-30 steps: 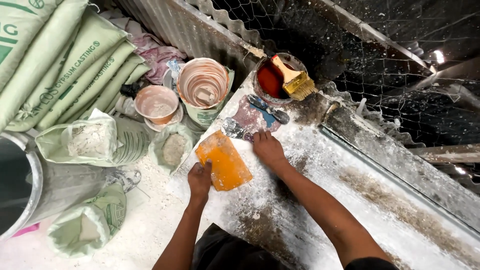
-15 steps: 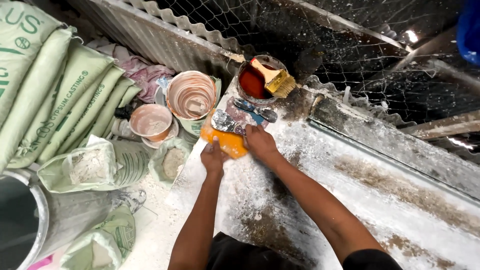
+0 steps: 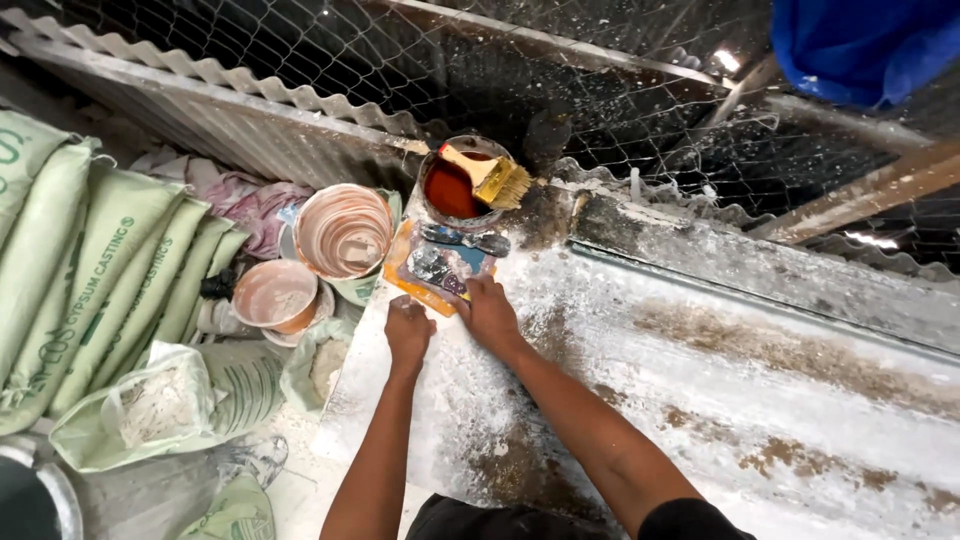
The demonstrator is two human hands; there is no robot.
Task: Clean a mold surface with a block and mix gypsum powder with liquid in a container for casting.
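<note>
Orange flat pad (image 3: 408, 281) lies at the far-left corner of the white-dusted slab (image 3: 620, 380), w/ a blue-handled scraper tool (image 3: 455, 255) resting on top of it. Rt hand (image 3: 490, 315) sits at the pad's 5 o'clock edge, fingers spread flat, tips touching the pad/tool; not gripping. Lt hand (image 3: 408, 330) is just below the pad at 6 o'clock, curled into a loose fist, knuckles just short of the pad's near edge; can't tell if it holds anything. At 12 o'clock from the pad, touching it: a tin of red-brown liquid (image 3: 455, 188) w/ a yellow-handled brush (image 3: 490, 178) laid across its rim. At 9 o'clock: a large plaster-coated bucket (image 3: 343, 232), a smaller one (image 3: 275, 295) at 8 o'clock. Further left, stacked green sacks (image 3: 90, 270). Wire mesh (image 3: 560, 70) and corrugated sheet (image 3: 220, 120) run behind.
</note>
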